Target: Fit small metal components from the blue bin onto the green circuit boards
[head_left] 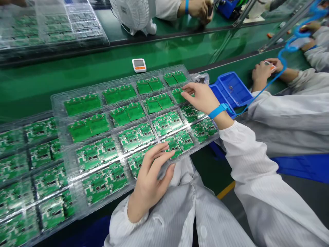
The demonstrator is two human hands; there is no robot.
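A clear plastic tray holds rows of green circuit boards in its compartments. The two far rows show a mostly plain green side; most nearer boards show small parts and chips. My right hand, with a blue wrist strap, reaches over a circuit board at the right end of the second row. Its fingers are slightly bent and apart; whether the fingertips touch the board is unclear. My left hand hovers at the tray's near edge with fingers spread, close to another circuit board, and holds nothing.
Another tray of boards lies left, partly under this one. Behind are a small white-and-orange timer and a white fan. Blue bins with small parts stand right, near a coiled blue cord. Co-workers' hands are nearby.
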